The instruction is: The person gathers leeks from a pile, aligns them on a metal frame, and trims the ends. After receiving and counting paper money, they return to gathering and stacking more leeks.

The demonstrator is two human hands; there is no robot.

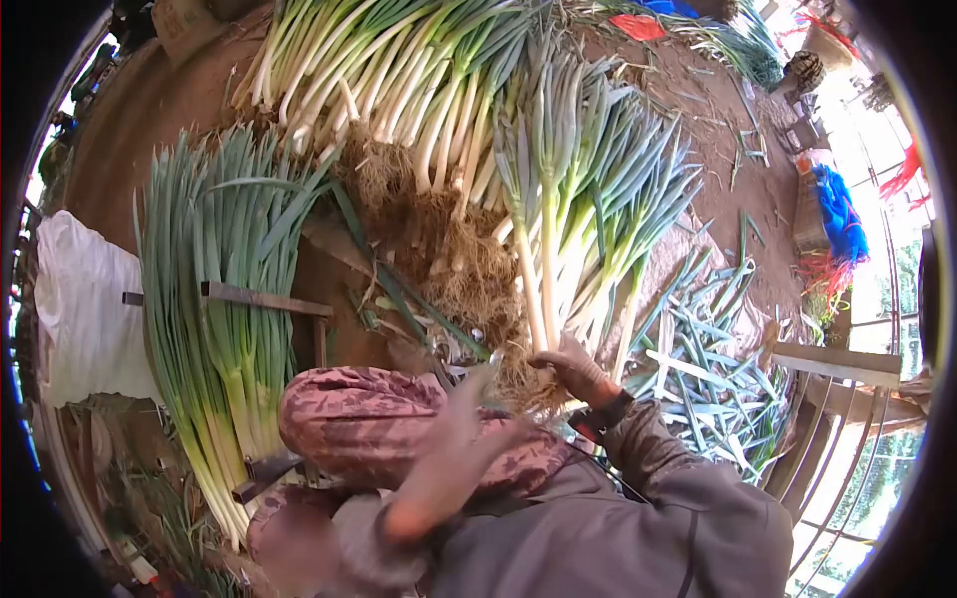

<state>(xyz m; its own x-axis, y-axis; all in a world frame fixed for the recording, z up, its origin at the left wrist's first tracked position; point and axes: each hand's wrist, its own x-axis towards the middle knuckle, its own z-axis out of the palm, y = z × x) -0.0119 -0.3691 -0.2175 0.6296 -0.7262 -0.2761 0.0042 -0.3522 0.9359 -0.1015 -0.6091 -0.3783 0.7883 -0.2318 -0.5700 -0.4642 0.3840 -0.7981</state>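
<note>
My right hand [573,367], in a dirty glove, is closed around the lower white ends of a couple of long green onions [548,259], just above their roots. Their leaves point away from me and lean over a pile of more onions. My left hand [454,448] is blurred by motion above my knee; its thumb and fingers look spread, with nothing visible between them. Tangled onion roots [523,379] lie between the two hands. To my left, a thick bundle of green onions [224,289] rests in a metal frame [264,299].
A large heap of onions [399,80] lies ahead, roots towards me. Cut leaves [698,369] are strewn at the right. A white sack [90,299] stands at far left. Blue and red strings [837,219] hang at the right, near a wooden bar [837,364].
</note>
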